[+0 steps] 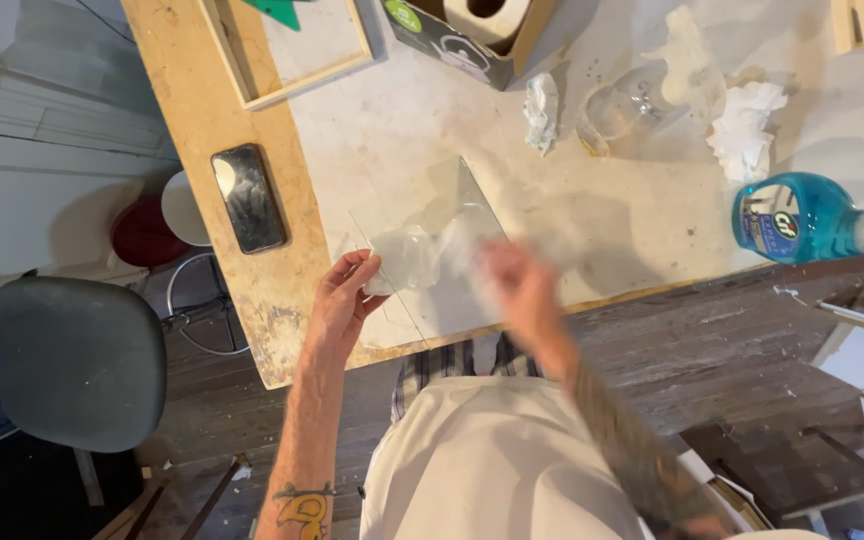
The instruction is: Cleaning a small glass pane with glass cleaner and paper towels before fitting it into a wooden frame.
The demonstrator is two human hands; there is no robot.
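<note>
1. Pale, scuffed work table [592, 215] with a raw wooden border along its left and near edges; it bears all the items listed below except item 2.
2. Dark grey rounded chair seat [77, 360], on the floor to the left of the table, well apart from both hands.
3. Clear rectangular glass pane [432, 255], lying flat on the table at its near edge, directly in front of the person.
4. Blue plastic spray bottle [802, 218], lying on its side at the table's right edge, well apart from the pane.
5. Clear glass vessel [627, 110], tipped on its side beyond the pane, between two crumpled white paper tissues [542, 110].
6. Black smartphone [248, 198], flat on the wooden border, left of the pane.
7. Left hand [344, 300], fingers spread and pressed on the pane's near-left corner, thumb alongside the edge, steadying it without closing round it.
8. Right hand [517, 290], blurred by motion, over the pane's right part; a whitish wad [422, 258] lies on the glass just to its left. Whether this hand is clenched or grasping anything cannot be told.
</note>
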